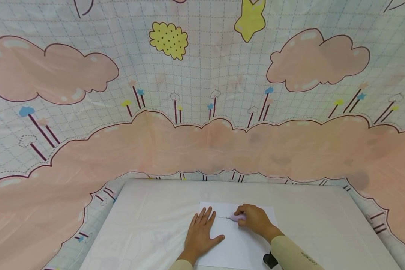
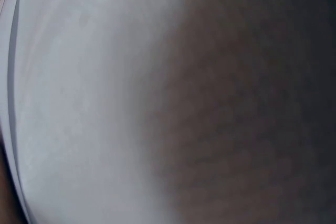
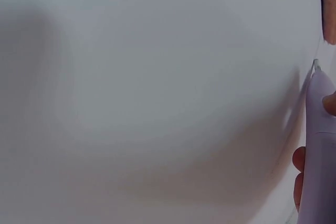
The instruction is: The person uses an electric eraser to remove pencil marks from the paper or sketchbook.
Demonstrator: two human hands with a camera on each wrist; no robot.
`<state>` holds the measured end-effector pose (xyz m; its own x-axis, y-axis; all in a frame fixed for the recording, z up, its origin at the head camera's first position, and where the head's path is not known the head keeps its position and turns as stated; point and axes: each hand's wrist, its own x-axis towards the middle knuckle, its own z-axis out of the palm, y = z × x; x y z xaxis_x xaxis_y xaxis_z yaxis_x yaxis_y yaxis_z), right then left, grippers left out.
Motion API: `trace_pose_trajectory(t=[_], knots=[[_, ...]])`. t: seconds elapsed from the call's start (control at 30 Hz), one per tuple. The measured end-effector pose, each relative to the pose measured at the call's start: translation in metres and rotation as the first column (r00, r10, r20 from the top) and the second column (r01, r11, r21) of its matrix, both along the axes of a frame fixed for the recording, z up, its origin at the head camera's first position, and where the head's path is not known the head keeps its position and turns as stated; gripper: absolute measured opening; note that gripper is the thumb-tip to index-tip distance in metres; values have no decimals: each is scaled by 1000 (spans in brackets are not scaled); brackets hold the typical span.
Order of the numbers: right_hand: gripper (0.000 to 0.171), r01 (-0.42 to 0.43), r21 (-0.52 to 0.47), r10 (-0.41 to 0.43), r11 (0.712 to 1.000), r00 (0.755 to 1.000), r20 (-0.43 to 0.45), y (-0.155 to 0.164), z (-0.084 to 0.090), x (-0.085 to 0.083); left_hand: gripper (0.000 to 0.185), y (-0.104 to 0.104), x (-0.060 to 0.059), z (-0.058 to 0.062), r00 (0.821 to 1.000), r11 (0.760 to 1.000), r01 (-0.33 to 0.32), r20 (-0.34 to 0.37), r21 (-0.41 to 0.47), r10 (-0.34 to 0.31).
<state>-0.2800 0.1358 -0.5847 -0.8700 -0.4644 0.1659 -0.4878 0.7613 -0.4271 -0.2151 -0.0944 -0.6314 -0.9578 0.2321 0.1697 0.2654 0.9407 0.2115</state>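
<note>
A white sheet of paper (image 1: 237, 240) lies on the white table (image 1: 148, 221) near its front edge. My left hand (image 1: 200, 234) rests flat on the sheet's left part, fingers straight and spread. My right hand (image 1: 254, 219) grips a pale lilac pen-shaped tool (image 1: 237, 217) with its thin tip pointing left, touching the paper. In the right wrist view the lilac tool (image 3: 318, 150) runs up the right edge, tip on the paper (image 3: 157, 98), with fingertips (image 3: 298, 174) beside it. The left wrist view is a blur of white surface and dark shadow.
A cartoon cloth with pink clouds (image 1: 202, 142) hangs behind the table and drapes around it. A small black object (image 1: 269, 260) sits under my right forearm at the paper's near edge. White table surface extends to the left and right of the sheet.
</note>
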Motion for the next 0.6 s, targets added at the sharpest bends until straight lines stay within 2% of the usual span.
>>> trace_pose_trajectory(t=[0.17, 0.4, 0.6], knots=[[18, -4, -3, 4, 1000, 1000, -6, -1, 0, 1, 90, 0, 0, -2, 1000, 1000, 1, -21, -4, -1], [17, -5, -3, 5, 1000, 1000, -7, -3, 1, 2, 90, 0, 1, -7, 996, 1000, 9, -93, 2, -9], [17, -2, -11, 2, 1000, 1000, -9, -2, 3, 2, 91, 1, 1, -5, 999, 1000, 1, -44, -1, -1]])
